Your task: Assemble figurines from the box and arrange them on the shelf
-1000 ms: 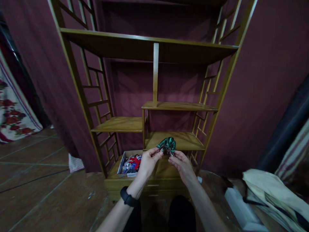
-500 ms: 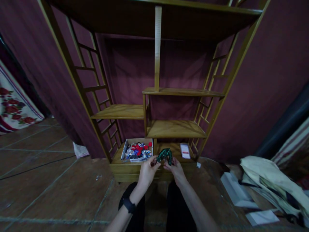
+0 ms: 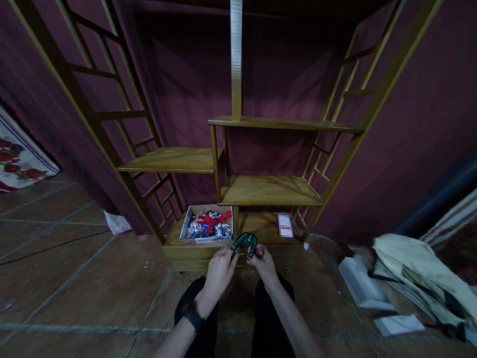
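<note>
Between my two hands is a shiny dark green arched piece [image 3: 245, 239], bent like an upside-down U; its exact kind is too small to tell. My left hand [image 3: 221, 266] pinches its left end between thumb and fingers, and its wrist wears a dark band. At the other end, the fingers of my right hand [image 3: 263, 261] are closed on it. Just beyond my left hand, an open cardboard box [image 3: 185, 227] on the lowest shelf holds many small red, white, blue and dark items.
A wooden shelf unit [image 3: 272, 190] with stepped boards stands ahead against a dark red curtain. A white printed card or packet [image 3: 285, 226] lies on its lowest board. On the floor to the right are a white box [image 3: 363, 283] and a pale cloth bag [image 3: 413, 263].
The view has tilted down and come closer to the shelf. Both hands still hold the green piece, which has turned slightly and spread into a wider arch.
</note>
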The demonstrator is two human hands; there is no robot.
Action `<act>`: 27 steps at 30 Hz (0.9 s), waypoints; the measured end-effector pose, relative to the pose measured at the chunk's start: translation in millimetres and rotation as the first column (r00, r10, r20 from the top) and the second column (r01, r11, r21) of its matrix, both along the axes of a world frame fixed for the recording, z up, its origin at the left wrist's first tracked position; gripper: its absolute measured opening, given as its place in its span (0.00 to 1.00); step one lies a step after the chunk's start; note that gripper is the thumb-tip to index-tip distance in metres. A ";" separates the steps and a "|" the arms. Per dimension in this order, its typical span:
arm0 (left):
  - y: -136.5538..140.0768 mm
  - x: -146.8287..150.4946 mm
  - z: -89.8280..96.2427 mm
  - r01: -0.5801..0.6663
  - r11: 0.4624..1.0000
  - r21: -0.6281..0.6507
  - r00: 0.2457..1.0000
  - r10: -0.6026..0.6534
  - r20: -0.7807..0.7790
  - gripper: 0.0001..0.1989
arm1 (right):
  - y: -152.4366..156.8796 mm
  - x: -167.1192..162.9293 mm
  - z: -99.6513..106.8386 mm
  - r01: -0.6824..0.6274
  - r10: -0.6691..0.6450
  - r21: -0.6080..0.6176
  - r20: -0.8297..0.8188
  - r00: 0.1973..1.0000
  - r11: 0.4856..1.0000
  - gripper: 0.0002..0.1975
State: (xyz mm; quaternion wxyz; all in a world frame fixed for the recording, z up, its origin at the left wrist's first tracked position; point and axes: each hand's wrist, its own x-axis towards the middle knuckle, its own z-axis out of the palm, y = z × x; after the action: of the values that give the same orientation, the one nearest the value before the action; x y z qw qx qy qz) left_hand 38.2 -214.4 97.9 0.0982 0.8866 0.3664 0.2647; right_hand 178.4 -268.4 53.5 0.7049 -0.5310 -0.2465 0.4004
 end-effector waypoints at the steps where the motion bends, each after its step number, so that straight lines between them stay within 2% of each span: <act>1: 0.1 3.0 -0.8 0.017 0.997 0.072 0.998 -0.013 -0.057 0.09 | 0.2 3.0 -4.9 -0.003 0.003 -0.006 -0.019 1.000 1.000 0.13; 4: -0.4 13.4 2.2 0.118 0.964 0.240 0.972 -0.062 -0.228 0.08 | -0.5 13.6 -18.7 0.000 -0.001 -0.007 -0.118 0.993 1.000 0.16; 9: 0.2 28.0 7.7 0.276 0.913 0.302 0.897 -0.131 -0.423 0.07 | 0.0 27.7 -41.4 -0.047 0.039 -0.042 -0.173 0.984 0.998 0.19; 19: -9.4 36.7 -4.0 0.361 0.875 0.321 0.866 -0.187 -0.463 0.13 | -6.9 35.1 -68.8 -0.044 0.047 0.019 -0.204 0.978 0.999 0.21; 23: -15.1 34.0 -4.9 0.371 0.871 0.323 0.863 -0.196 -0.465 0.19 | -6.9 35.2 -72.9 -0.032 0.032 0.003 -0.157 0.987 0.999 0.21; 27: -20.5 28.9 -6.6 0.383 0.862 0.332 0.856 -0.196 -0.479 0.20 | -5.1 31.0 -70.3 -0.053 0.054 0.008 -0.121 0.991 0.999 0.20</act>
State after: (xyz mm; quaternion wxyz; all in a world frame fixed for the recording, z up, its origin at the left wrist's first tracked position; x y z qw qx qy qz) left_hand 67.2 -234.9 91.3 -0.1361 0.9685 0.1729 0.1167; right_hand 209.4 -273.5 -16.8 0.7088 -0.4972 -0.2186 0.4501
